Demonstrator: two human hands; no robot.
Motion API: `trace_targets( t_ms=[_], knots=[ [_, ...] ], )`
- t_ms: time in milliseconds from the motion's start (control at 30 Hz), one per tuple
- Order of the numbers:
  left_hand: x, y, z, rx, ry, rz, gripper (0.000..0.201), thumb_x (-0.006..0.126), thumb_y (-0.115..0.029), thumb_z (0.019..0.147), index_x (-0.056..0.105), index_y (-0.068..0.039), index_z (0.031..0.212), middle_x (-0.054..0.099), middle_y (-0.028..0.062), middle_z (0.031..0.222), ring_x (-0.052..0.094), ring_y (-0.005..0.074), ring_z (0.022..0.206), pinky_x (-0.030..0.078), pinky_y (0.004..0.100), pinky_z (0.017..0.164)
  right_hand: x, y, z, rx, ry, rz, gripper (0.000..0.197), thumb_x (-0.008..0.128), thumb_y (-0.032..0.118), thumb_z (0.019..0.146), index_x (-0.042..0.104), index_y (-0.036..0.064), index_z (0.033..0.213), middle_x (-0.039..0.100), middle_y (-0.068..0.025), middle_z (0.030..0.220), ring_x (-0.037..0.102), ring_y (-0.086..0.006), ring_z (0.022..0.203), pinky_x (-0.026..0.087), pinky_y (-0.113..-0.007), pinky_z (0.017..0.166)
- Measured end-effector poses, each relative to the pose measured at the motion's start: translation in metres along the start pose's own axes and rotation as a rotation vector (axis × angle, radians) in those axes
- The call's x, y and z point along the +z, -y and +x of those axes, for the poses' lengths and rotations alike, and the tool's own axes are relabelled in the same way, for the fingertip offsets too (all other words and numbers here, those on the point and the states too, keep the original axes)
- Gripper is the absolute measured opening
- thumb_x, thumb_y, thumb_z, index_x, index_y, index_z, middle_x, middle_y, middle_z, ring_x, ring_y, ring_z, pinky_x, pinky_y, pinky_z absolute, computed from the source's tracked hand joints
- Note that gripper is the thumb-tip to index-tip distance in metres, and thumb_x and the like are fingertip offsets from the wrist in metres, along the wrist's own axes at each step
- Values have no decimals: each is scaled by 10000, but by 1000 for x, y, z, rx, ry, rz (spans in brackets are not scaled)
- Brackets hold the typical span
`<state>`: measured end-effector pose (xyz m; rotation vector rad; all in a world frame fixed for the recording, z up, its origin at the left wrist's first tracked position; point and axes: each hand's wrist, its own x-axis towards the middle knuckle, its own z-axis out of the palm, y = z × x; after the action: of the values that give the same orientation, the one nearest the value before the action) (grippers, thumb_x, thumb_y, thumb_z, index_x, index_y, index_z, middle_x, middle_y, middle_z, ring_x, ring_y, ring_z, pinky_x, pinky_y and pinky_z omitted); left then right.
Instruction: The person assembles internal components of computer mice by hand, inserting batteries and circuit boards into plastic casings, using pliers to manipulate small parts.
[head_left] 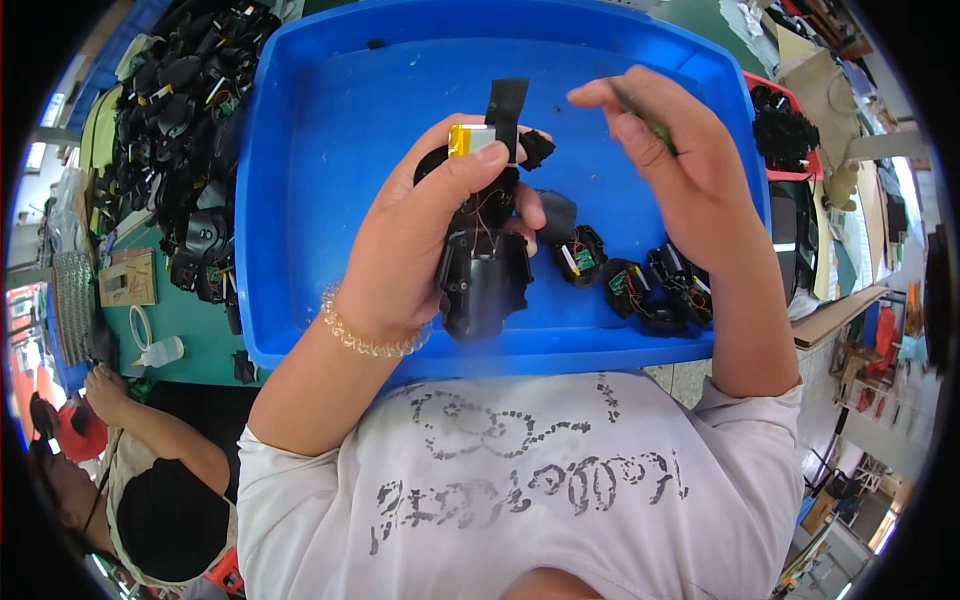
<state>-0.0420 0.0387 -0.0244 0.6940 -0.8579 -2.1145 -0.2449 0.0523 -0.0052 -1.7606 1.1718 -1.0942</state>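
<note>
- The left hand (405, 225) pinches a silver-and-yellow pouch (476, 140) under its thumb, holding the black device (485, 278) over the blue tray (262, 220).
- The right hand (680, 145) hovers half-curled; its grip on something green (662, 136) is unclear.
- Tugging could snap the thin wires (482, 213).
- Room lies leftward; black units (628, 287) crowd lower right, near the rim.

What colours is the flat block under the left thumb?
The flat block is silvery with a yellow end: head view.

Runs across the white shirt (520, 460) as dark, curly lettering (590, 487), below a looped dotted motif (460, 420); cannot be read surely.
</note>
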Motion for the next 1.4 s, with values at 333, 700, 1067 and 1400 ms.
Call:
trace_targets(
  t_ms=[333,700,1067,1400],
  knots=[
    [0,-1,-3,-58,2,-97,223,568,-177,883,498,-40,1044,585,89,828,627,185,715,527,279,597,4,11,-5,-70,39,-587,368,495,375,907,526,15,834,538,-154,675,542,-341,640,400,-388,565],
    [0,2,-3,9,-29,-38,238,573,-177,883,496,-36,1059,584,87,832,622,173,712,519,264,610,1,14,-3,23,16,-528,338,517,345,901,530,19,812,510,-154,639,517,-326,596,377,-380,536],
    [3,8,-3,78,-3,198,273,530,-239,893,503,-31,1068,603,162,840,606,191,669,508,269,573,2,9,-7,-112,115,-622,384,467,375,928,512,-1,867,427,-118,667,408,-254,561,338,-316,524],
    [2,9,-2,49,32,252,278,517,-245,900,499,-28,1073,602,187,848,608,182,676,514,260,583,4,10,-7,-192,65,-622,284,541,270,904,497,5,811,389,-89,623,379,-228,544,316,-307,508]
  ],
)
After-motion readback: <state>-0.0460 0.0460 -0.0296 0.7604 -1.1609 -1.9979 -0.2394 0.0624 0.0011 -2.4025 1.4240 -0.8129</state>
